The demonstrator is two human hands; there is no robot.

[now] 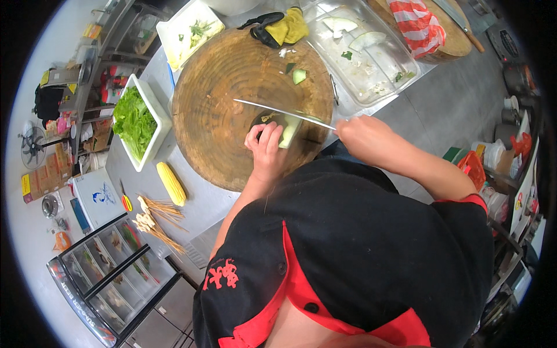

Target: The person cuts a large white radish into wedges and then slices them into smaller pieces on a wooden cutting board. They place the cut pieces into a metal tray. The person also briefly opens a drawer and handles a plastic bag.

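Observation:
A large round wooden chopping block (213, 122) lies before me. My right hand (359, 137) grips a kitchen knife (270, 108) at the block's near right edge. Its blade, seen nearly edge-on, reaches left across a pale green piece of melon or gourd (290, 132). My left hand (266, 143) presses on that piece with bent fingers, close to the blade. Whether the edge has entered the flesh is hidden. Farther up the block are a small green-skinned chunk (299, 76) and white scraps (285, 52).
Yellow-and-black work gloves (285, 28) lie on the block's far rim. Beyond is a steel tray (370, 98) with melon slices. Left of the block stand a white tub of lettuce (162, 135), a corn cob (171, 182) and skewers (163, 209). A second knife (450, 15) rests at far right.

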